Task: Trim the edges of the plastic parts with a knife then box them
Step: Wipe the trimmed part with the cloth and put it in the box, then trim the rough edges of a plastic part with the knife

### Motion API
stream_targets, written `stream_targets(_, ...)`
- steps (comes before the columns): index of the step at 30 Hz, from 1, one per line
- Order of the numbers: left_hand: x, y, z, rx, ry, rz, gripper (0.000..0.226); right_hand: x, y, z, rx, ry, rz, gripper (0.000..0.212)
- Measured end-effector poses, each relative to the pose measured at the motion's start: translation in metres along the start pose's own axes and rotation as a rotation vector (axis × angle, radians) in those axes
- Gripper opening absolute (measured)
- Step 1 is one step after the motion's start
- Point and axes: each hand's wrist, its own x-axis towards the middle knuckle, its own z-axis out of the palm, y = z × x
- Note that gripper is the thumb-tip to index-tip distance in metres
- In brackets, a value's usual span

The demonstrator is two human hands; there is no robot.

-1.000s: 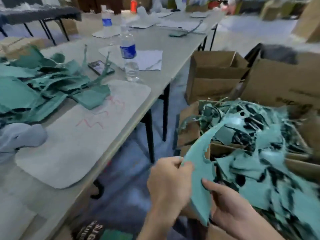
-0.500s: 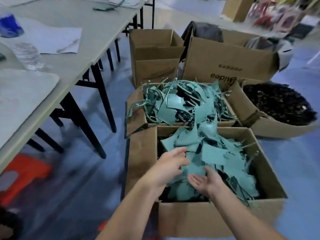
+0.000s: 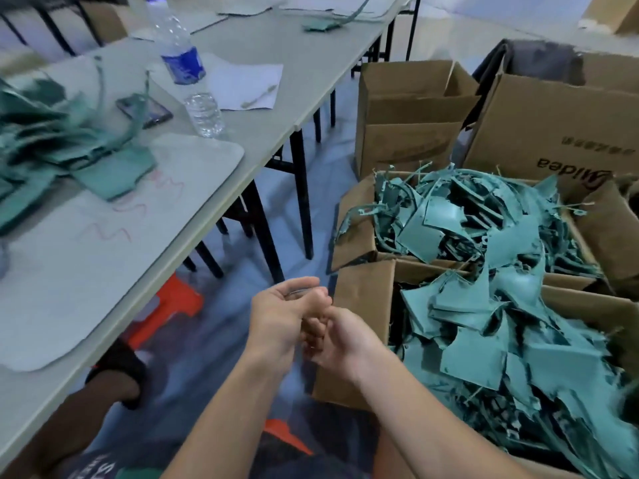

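Both of my hands meet in mid-air, left of the boxes and above the floor. My left hand (image 3: 281, 319) has its fingers curled, and a thin grey blade-like thing (image 3: 300, 291) shows between its thumb and forefinger. My right hand (image 3: 345, 342) reaches into the left palm; its fingertips are hidden there. Trimmed green plastic parts (image 3: 511, 340) fill the near cardboard box (image 3: 363, 305). Green offcuts and strips (image 3: 435, 219) are heaped in the box behind it. More green parts (image 3: 52, 140) lie piled on the table at far left.
A white mat (image 3: 103, 243) with red scribbles lies on the grey table (image 3: 276, 108), along with a water bottle (image 3: 188, 67), a phone (image 3: 147, 110) and paper. An open empty box (image 3: 408, 108) and a printed box (image 3: 553, 140) stand behind. An orange stool (image 3: 173, 302) sits under the table.
My hands let go of the green part into the near box, then drew back left out of the box and came together. The view swung back toward the table.
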Motion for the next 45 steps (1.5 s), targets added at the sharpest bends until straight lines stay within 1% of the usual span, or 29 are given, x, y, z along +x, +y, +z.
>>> stream_targets(1, 0.001, 0.008, -0.009, -0.001, 0.028, 0.037, 0.014, -0.002, -0.005, 0.017, -0.024, -0.046, -0.032, 0.022)
stream_targets(2, 0.001, 0.017, -0.018, 0.001, 0.061, 0.075, 0.017, -0.005, -0.010, 0.034, -0.061, -0.095, -0.067, 0.019)
stream_targets(4, 0.001, 0.038, -0.036, -0.017, 0.142, 0.149, 0.033, -0.012, -0.018, 0.068, -0.143, -0.197, -0.099, 0.015)
stream_targets(5, 0.000, 0.050, -0.045, -0.034, 0.178, 0.187, 0.040, -0.016, -0.020, 0.084, -0.178, -0.239, -0.106, 0.016)
stream_targets(7, -0.006, 0.073, -0.068, -0.057, 0.237, 0.269, 0.051, -0.019, -0.021, 0.119, -0.236, -0.308, -0.133, 0.029)
stream_targets(8, -0.011, 0.086, -0.081, -0.062, 0.266, 0.303, 0.053, -0.021, -0.019, 0.138, -0.271, -0.344, -0.149, 0.030)
stream_targets(11, -0.030, 0.122, -0.129, -0.100, 0.342, 0.418, 0.043, -0.020, -0.009, 0.195, -0.389, -0.485, -0.173, 0.032)
stream_targets(13, -0.041, 0.136, -0.170, -0.091, 0.447, 0.515, 0.034, -0.017, 0.005, 0.238, -0.478, -0.590, -0.167, 0.038)
stream_targets(14, -0.046, 0.139, -0.190, -0.039, 0.513, 0.556, 0.032, -0.016, 0.015, 0.259, -0.503, -0.648, -0.150, 0.039)
stream_targets(16, -0.057, 0.139, -0.235, 0.123, 0.653, 0.624, 0.038, -0.014, 0.040, 0.303, -0.502, -0.782, -0.102, 0.033)
stream_targets(18, -0.068, 0.136, -0.280, 0.246, 0.762, 0.676, 0.034, -0.007, 0.071, 0.345, -0.532, -0.906, -0.080, 0.018)
stream_targets(19, -0.072, 0.135, -0.302, 0.274, 0.803, 0.698, 0.032, -0.004, 0.086, 0.365, -0.550, -0.949, -0.063, 0.017)
stream_targets(21, -0.080, 0.130, -0.347, 0.288, 0.899, 0.744, 0.033, 0.003, 0.116, 0.400, -0.581, -0.975, -0.009, 0.022)
stream_targets(23, -0.087, 0.126, -0.398, 0.333, 1.047, 0.747, 0.041, 0.010, 0.145, 0.430, -0.609, -0.906, 0.014, 0.027)
stream_targets(25, -0.097, 0.125, -0.446, 0.379, 1.227, 0.711, 0.049, 0.017, 0.171, 0.453, -0.680, -0.825, -0.020, 0.025)
stream_targets(27, -0.102, 0.120, -0.488, 0.393, 1.397, 0.688, 0.060, 0.026, 0.190, 0.473, -0.834, -0.836, -0.108, 0.024)
stream_targets(29, -0.103, 0.112, -0.522, 0.338, 1.527, 0.639, 0.072, 0.036, 0.205, 0.497, -0.973, -0.896, -0.215, 0.025)
stream_targets(31, -0.103, 0.108, -0.541, 0.246, 1.617, 0.560, 0.076, 0.043, 0.211, 0.515, -1.043, -0.963, -0.313, 0.028)
stream_targets(33, -0.103, 0.107, -0.557, 0.246, 1.677, 0.526, 0.075, 0.052, 0.220, 0.536, -1.160, -1.012, -0.466, 0.035)
stream_targets(35, -0.103, 0.106, -0.566, 0.274, 1.692, 0.497, 0.078, 0.066, 0.229, 0.554, -1.348, -0.945, -0.735, 0.043)
stream_targets(36, -0.103, 0.105, -0.569, 0.267, 1.685, 0.473, 0.080, 0.072, 0.233, 0.563, -1.432, -0.896, -0.889, 0.043)
stream_targets(38, -0.100, 0.103, -0.572, 0.254, 1.673, 0.408, 0.081, 0.083, 0.239, 0.583, -1.518, -0.805, -1.203, 0.043)
stream_targets(40, -0.096, 0.102, -0.574, 0.266, 1.678, 0.336, 0.079, 0.094, 0.242, 0.607, -1.623, -0.701, -1.516, 0.049)
stream_targets(41, -0.094, 0.101, -0.575, 0.284, 1.678, 0.306, 0.078, 0.100, 0.242, 0.619, -1.749, -0.659, -1.662, 0.050)
stream_targets(42, -0.093, 0.101, -0.576, 0.308, 1.677, 0.285, 0.077, 0.104, 0.241, 0.632, -1.924, -0.635, -1.746, 0.046)
stream_targets(43, -0.092, 0.100, -0.577, 0.331, 1.672, 0.267, 0.075, 0.108, 0.239, 0.643, -2.124, -0.629, -1.747, 0.037)
stream_targets(44, -0.091, 0.100, -0.577, 0.348, 1.667, 0.252, 0.074, 0.112, 0.238, 0.652, -2.299, -0.631, -1.685, 0.029)
stream_targets(45, -0.091, 0.099, -0.578, 0.361, 1.659, 0.237, 0.072, 0.117, 0.238, 0.658, -2.407, -0.649, -1.638, 0.025)
